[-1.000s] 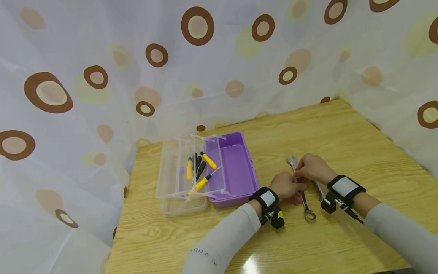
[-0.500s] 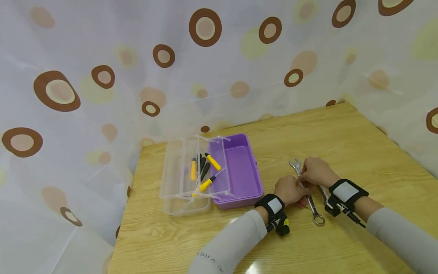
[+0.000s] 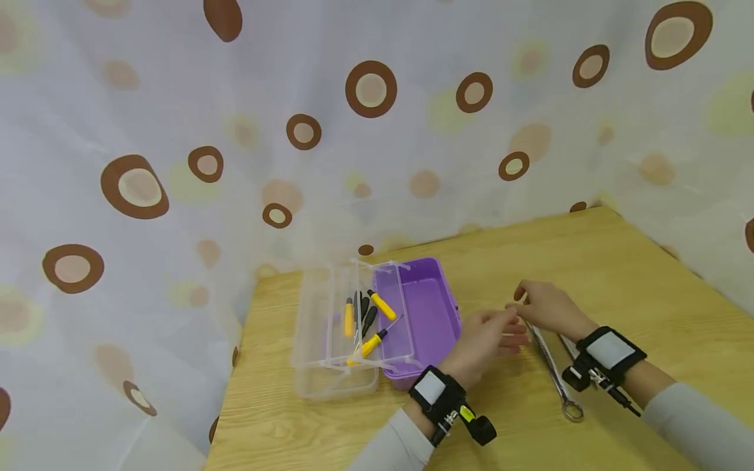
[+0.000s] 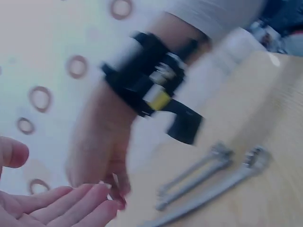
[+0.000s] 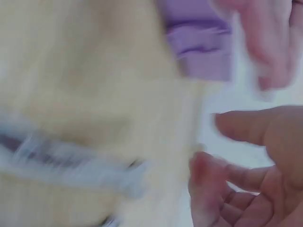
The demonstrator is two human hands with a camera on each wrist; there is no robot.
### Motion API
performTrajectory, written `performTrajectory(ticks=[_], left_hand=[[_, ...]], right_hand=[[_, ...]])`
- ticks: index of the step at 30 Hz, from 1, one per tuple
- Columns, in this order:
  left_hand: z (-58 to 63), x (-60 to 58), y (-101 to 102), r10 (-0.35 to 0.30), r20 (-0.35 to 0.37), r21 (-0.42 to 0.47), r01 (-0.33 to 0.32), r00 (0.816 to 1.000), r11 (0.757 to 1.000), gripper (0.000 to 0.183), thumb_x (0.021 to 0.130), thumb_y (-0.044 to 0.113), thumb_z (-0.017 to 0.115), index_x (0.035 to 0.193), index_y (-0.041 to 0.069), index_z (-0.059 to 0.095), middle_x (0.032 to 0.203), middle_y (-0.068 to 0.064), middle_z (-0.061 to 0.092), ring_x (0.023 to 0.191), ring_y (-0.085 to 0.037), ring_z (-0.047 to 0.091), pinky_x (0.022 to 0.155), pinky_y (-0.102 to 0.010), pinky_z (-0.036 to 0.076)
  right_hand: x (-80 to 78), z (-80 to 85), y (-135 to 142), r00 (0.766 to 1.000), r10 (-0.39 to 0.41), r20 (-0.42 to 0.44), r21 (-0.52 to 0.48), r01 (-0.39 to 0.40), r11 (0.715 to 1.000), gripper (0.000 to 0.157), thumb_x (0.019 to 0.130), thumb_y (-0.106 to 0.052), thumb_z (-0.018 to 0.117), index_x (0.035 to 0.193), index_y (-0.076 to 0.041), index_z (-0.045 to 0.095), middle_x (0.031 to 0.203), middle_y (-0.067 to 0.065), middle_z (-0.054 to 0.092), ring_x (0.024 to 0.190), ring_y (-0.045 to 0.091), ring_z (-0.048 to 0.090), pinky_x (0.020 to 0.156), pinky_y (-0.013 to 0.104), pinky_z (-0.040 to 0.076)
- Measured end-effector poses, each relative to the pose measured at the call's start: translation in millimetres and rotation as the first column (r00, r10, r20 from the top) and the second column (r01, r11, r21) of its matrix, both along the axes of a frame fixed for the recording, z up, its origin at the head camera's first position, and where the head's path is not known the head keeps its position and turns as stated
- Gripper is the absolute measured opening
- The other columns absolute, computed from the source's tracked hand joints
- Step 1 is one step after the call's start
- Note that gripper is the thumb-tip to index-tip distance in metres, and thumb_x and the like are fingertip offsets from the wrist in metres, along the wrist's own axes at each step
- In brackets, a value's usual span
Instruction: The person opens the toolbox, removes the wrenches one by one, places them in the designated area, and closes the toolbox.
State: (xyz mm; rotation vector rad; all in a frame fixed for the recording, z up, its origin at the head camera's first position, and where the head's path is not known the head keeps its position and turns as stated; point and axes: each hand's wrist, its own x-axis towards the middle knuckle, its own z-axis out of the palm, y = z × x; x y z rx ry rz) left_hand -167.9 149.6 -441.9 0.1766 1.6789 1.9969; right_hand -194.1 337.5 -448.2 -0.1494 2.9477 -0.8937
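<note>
My left hand (image 3: 485,340) is raised beside the purple toolbox, fingers extended and palm turned toward the other hand, holding nothing. Its spread fingers (image 4: 71,205) show in the left wrist view. My right hand (image 3: 548,307) hovers over the upper end of a long silver combination wrench (image 3: 554,373) lying on the table. In the right wrist view its thumb (image 5: 246,125) and fingers stand apart with nothing between them. Another wrench (image 3: 568,347) lies just right of the first, partly hidden under the right hand and wrist. Blur softens both wrist views.
The purple toolbox (image 3: 452,297) stands left of the hands. Its clear trays (image 3: 312,327) are folded out to the left, with several yellow- and black-handled screwdrivers (image 3: 372,341) in one. A spotted curtain (image 3: 436,163) borders the wooden table (image 3: 277,425) behind and at both sides.
The left hand has let go of the wrench and moved left and up, its fingers straightening. The right hand has come off the wrench too. The head view has tilted upward.
</note>
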Motion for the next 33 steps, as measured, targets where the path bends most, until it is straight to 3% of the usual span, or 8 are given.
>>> performTrajectory(ticks=[6,13,18,21,23,26,28,33], left_hand=[[44.6,-23.5,-36.5,0.111,-0.189,0.146,-0.083,0.976,0.986,0.034,0.109,0.026,0.057,0.127,-0.001,0.066,0.125,-0.022,0.072,0.118,-0.037,0.07,0.102,-0.045,0.056],[70.7,-49.3,-88.7,0.237,-0.43,0.085,-0.223,0.871,0.971,0.04,0.109,0.023,0.057,0.141,0.0,0.059,0.137,-0.015,0.067,0.132,-0.028,0.061,0.112,-0.041,0.048],[66.3,-61.9,-134.8,0.322,-0.604,0.034,-0.38,0.729,0.924,0.039,0.109,0.022,0.059,0.142,0.001,0.06,0.139,-0.015,0.066,0.133,-0.029,0.06,0.114,-0.042,0.047],[55.6,-62.4,-161.4,0.373,-0.689,0.011,-0.506,0.621,0.862,0.037,0.108,0.021,0.06,0.14,0.003,0.062,0.139,-0.015,0.066,0.132,-0.029,0.062,0.113,-0.044,0.047],[49.0,-60.3,-179.1,0.406,-0.714,0.006,-0.575,0.57,0.818,0.036,0.108,0.02,0.06,0.14,0.004,0.063,0.139,-0.015,0.066,0.132,-0.029,0.062,0.113,-0.047,0.047],[39.6,-58.9,-201.9,0.468,-0.689,0.025,-0.627,0.553,0.778,0.035,0.109,0.018,0.058,0.14,0.003,0.062,0.14,-0.015,0.066,0.135,-0.03,0.059,0.115,-0.049,0.045],[32.1,-61.2,-211.6,0.509,-0.649,0.035,-0.646,0.565,0.762,0.035,0.109,0.018,0.057,0.141,0.003,0.06,0.14,-0.014,0.065,0.137,-0.029,0.057,0.116,-0.049,0.043],[11.1,-72.3,-227.7,0.567,-0.504,0.005,-0.655,0.651,0.756,0.044,0.111,0.024,0.053,0.148,-0.001,0.052,0.151,-0.02,0.055,0.145,-0.035,0.047,0.12,-0.055,0.036]], right_hand=[[-12.2,11.8,-17.9,0.987,-0.002,-0.158,-0.166,-0.025,0.986,0.05,0.11,-0.035,0.055,0.131,0.01,0.059,0.117,0.028,0.068,0.101,0.04,0.067,0.081,0.052,0.058],[-18.1,9.0,-33.9,0.977,-0.006,-0.213,-0.301,-0.06,0.952,0.057,0.113,-0.032,0.05,0.149,0.011,0.045,0.15,0.037,0.044,0.138,0.055,0.04,0.107,0.07,0.041],[-26.8,0.4,-44.3,0.985,-0.02,-0.169,-0.355,-0.042,0.934,0.066,0.114,-0.037,0.044,0.158,0.01,0.032,0.158,0.039,0.031,0.146,0.058,0.029,0.112,0.073,0.032],[-30.6,-5.9,-51.2,0.992,-0.043,-0.118,-0.384,-0.006,0.923,0.071,0.114,-0.041,0.041,0.161,0.01,0.023,0.163,0.039,0.024,0.15,0.059,0.021,0.116,0.074,0.026],[-32.4,-10.9,-55.3,0.995,-0.063,-0.077,-0.406,0.026,0.914,0.076,0.114,-0.044,0.039,0.163,0.009,0.017,0.165,0.039,0.02,0.152,0.058,0.017,0.117,0.074,0.022],[-34.2,-18.4,-58.7,0.996,-0.09,0.002,-0.456,0.08,0.886,0.082,0.113,-0.05,0.036,0.165,0.006,0.007,0.168,0.035,0.015,0.153,0.057,0.016,0.119,0.072,0.021],[-36.5,-22.2,-56.7,0.994,-0.103,0.043,-0.476,0.111,0.872,0.083,0.112,-0.053,0.034,0.166,0.003,0.003,0.169,0.033,0.014,0.154,0.056,0.016,0.12,0.07,0.021],[-48.3,-22.0,-50.6,0.989,-0.11,0.098,-0.581,0.146,0.801,0.077,0.113,-0.051,0.029,0.168,-0.006,0.001,0.171,0.03,0.008,0.156,0.052,0.012,0.124,0.066,0.018]])
